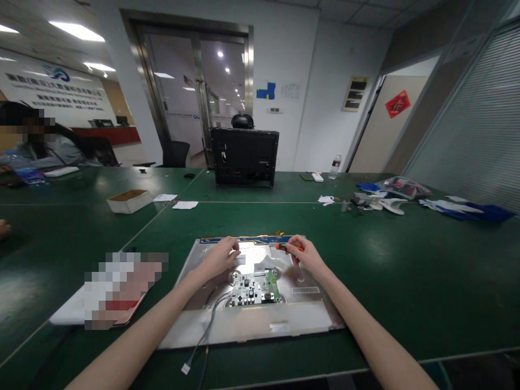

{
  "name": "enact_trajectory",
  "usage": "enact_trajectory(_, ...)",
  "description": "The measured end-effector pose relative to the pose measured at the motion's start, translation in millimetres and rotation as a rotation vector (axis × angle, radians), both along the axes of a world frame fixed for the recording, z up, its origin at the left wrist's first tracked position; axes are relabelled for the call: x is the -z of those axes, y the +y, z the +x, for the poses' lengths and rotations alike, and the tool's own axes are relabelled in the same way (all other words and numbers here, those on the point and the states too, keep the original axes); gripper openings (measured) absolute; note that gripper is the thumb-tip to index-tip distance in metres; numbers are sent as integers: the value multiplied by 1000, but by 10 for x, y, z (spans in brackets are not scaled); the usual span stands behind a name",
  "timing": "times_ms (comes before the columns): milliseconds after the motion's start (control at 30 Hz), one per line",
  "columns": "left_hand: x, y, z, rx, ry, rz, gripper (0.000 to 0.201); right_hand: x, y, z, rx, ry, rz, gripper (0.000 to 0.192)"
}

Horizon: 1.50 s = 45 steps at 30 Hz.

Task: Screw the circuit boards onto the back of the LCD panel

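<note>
In the head view, a metal-backed display panel [227,323] lies flat on the table. A green circuit board [255,287] is fixed to its middle, with grey cables [209,325] running toward the near edge and ending in a white connector [186,369]. Along the far edge runs a blue strip board [254,240]. My right hand [309,257] grips an orange-and-black screwdriver [281,246] over the panel's far right part. Over the far left part is my left hand [221,258], fingers curled together; whatever they pinch, if anything, is too small to make out.
To the left lie a blurred white-and-pink item [130,290] and an open cardboard box [129,201]. A black monitor housing [246,157] stands beyond the panel. Tools and plastic bags [400,187] lie at far right. A person [60,143] sits at far left.
</note>
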State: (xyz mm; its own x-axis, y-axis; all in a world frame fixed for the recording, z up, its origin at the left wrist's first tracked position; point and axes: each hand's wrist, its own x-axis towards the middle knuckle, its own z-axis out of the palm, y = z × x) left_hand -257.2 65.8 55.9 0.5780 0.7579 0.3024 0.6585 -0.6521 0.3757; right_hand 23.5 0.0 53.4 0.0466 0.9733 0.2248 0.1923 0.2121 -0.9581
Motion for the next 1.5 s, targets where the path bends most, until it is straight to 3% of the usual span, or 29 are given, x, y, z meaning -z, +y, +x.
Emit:
enact_trajectory(267, -169, -178, 466, 205, -22, -135, 13, -45, -15, 45, 250, 81, 197, 25)
enact_trajectory(433, -163, -137, 784, 338, 28, -278, 15, -53, -32, 11, 259, 69, 207, 25)
enact_trajectory(533, -87, -111, 875, 360, 53, -278, 12, -58, -38, -5, 251, 54, 201, 26)
enact_trajectory(733, 67, -96, 879, 401, 20, -246, 9, -75, -61, -32, 220, 29, 168, 27)
enact_trajectory(1167, 97, -69, 859, 442, -34, -396, 15, -114, -96, -68, 161, 37, 133, 26)
enact_trajectory(1400, 74, -57, 850, 461, -45, -435, 18, -64, 35, -98, 118, 188, 63, 29)
enact_trajectory(1500, 71, -52, 851, 457, -62, -470, 20, -129, 178, -114, 135, 291, 51, 33)
